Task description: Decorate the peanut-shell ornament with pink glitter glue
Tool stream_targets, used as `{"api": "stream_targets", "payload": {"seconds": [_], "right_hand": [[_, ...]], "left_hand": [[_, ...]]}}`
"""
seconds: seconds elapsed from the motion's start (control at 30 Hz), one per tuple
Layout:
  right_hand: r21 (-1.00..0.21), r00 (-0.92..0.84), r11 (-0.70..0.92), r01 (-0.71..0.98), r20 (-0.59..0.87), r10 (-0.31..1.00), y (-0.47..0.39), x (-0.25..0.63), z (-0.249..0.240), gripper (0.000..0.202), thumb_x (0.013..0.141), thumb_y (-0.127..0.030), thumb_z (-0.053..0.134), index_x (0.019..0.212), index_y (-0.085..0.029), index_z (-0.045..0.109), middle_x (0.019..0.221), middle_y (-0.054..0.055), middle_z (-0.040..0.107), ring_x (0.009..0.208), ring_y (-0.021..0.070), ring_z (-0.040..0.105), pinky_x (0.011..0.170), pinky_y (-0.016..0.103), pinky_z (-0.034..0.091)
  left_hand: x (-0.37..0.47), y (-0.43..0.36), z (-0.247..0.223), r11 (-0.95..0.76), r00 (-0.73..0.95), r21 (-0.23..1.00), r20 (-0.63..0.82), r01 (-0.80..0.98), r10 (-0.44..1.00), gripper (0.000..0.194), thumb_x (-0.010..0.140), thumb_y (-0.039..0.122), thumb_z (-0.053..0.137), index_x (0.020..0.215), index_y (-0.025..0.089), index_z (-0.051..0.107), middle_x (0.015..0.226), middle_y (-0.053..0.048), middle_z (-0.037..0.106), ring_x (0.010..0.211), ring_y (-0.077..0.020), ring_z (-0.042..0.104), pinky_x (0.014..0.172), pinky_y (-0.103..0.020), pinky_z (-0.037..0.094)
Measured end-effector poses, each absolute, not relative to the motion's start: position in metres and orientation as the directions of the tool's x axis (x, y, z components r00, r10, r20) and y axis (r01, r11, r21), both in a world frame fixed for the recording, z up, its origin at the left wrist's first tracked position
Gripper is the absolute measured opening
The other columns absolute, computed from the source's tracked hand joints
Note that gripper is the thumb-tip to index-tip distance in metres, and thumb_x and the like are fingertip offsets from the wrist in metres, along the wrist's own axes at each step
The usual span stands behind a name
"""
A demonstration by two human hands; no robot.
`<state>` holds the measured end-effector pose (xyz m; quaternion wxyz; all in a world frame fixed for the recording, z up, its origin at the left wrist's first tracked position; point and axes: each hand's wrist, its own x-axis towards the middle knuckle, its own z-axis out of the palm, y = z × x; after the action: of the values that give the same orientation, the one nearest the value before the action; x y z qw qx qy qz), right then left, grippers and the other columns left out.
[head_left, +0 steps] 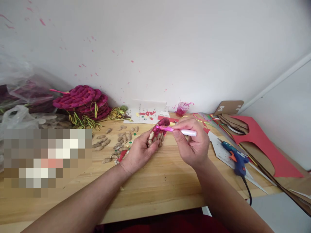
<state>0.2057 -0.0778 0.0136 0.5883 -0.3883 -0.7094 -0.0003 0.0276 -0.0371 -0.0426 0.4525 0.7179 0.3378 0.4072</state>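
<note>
My left hand grips the edge of a peanut-covered disc, tilted up over the table. Its upper part is magenta, while the peanuts nearer my thumb are bare tan. Pinched in my right hand is a paintbrush with a whitish handle and a pink-coated front end. The brush tip touches the disc at the border of the painted part. Beyond my hands, near the wall, a clear plastic cup holds pink paint. Loose peanuts lie to the left of my left hand.
A stack of magenta peanut discs with yellow-green cords stands at the back left beside plastic bags. At the right are a blue glue gun with a cable and red cut-out card. A white sheet bears red stars.
</note>
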Motion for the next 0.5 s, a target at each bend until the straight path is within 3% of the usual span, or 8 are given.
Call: {"api": "stream_targets", "payload": {"seconds": [0.5], "right_hand": [[-0.465, 0.011, 0.705, 0.536, 0.838, 0.545, -0.0787, 0.2073, 0.0163, 0.01, 0.092, -0.017, 0.066, 0.097, -0.026, 0.066, 0.086, 0.003, 0.068, 0.085, 0.0209, 0.062, 0.077, 0.041, 0.051]], "left_hand": [[0.0264, -0.0353, -0.0476, -0.415, 0.469, 0.897, 0.303, 0.154, 0.83, 0.014, 0.094, 0.03, 0.059, 0.099, 0.019, 0.065, 0.08, 0.001, 0.063, 0.073, -0.0152, 0.054, 0.072, -0.026, 0.046]]}}
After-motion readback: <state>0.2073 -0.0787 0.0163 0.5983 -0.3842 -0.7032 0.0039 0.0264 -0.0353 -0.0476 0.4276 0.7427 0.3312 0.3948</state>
